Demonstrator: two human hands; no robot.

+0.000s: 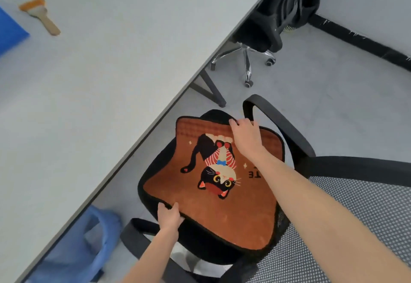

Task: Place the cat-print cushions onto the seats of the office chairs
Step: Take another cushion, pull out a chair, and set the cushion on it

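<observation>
Grey mesh chair back fills the near corner, and over it reach both arms. On the black seat lies the brown cat-print cushion, nearly square to it, so the hands seem to be straightening it. Left hand pinches the near edge; right hand curls its fingers over the far corner by the black armrest. Beside the chair runs the pale grey surface bearing an orange-bristled brush; a second black office chair waits beyond, bare as far as shows.

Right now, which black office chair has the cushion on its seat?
The near black mesh-backed office chair: the orange cat-print cushion lies on its seat, both hands on its edges. The far black office chair by the wall shows none.
</observation>
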